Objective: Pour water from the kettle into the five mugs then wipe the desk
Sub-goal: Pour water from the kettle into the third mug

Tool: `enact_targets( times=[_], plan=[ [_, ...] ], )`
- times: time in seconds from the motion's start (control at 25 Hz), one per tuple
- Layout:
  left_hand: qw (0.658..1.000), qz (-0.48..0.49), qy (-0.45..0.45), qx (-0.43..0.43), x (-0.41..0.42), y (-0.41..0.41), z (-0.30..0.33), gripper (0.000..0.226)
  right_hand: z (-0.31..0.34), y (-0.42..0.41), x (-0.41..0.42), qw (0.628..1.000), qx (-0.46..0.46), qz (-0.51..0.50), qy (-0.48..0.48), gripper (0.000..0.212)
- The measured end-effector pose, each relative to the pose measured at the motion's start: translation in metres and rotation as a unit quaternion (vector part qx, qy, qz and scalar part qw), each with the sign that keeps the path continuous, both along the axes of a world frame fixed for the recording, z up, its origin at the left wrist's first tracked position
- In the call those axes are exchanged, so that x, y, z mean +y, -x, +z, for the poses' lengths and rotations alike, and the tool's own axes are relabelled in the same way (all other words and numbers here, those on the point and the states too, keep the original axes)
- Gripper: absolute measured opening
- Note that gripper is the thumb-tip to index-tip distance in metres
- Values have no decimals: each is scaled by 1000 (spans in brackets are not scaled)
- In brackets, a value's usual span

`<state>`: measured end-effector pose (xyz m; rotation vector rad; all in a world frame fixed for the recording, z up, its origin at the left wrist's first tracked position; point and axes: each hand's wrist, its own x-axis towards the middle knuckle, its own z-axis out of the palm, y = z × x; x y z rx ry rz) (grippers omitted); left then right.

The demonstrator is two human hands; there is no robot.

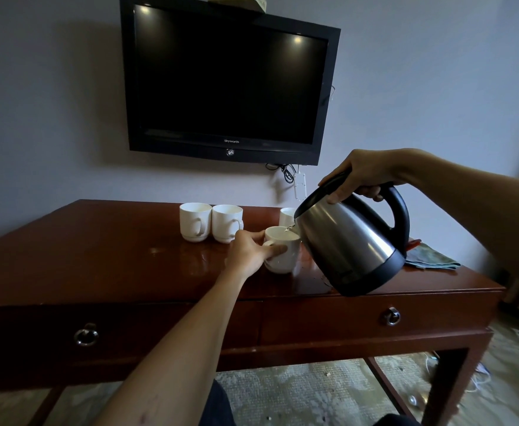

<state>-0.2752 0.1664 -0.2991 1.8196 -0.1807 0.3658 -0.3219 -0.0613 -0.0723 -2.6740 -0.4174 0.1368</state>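
My right hand (362, 176) grips the black handle of a steel kettle (350, 241), tilted with its spout over a white mug (286, 256). A thin stream of water runs into that mug. My left hand (249, 253) holds the mug by its side and handle on the dark wooden desk (114, 247). Two more white mugs (195, 222) (227, 223) stand side by side behind my left hand. Another mug (286, 216) shows partly behind the kettle. A folded green cloth (430, 256) lies at the desk's right.
A black television (227, 81) hangs on the wall above the desk, with cables (286, 173) dangling below it. The desk front has two drawers with ring pulls (86, 335) (392, 316). Water drops (319, 276) lie on the desktop by the kettle. Carpet lies underneath.
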Motion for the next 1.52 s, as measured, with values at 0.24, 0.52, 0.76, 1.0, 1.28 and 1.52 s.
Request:
enact_targets(
  times=[0.24,0.52,0.76,1.0,1.28,1.52],
  plan=[
    [1000,-1,0,10,0,-1,0,81,1,0,2,1000,-1,-4,4,42],
    [1000,0,-2,9,0,1,1,71,2,-1,3,1000,0,-2,10,42],
    [1000,-1,1,-4,1,-1,-1,62,2,-2,2,1000,0,-3,15,43],
    [1000,-1,11,7,1,-7,-3,91,2,-3,1,1000,-3,-5,12,44],
    [1000,2,9,5,1,-5,-2,70,2,-4,0,1000,-6,-4,16,44],
    [1000,1,10,1,1,-7,-3,83,3,-5,1,1000,-5,-4,20,46]
  ],
)
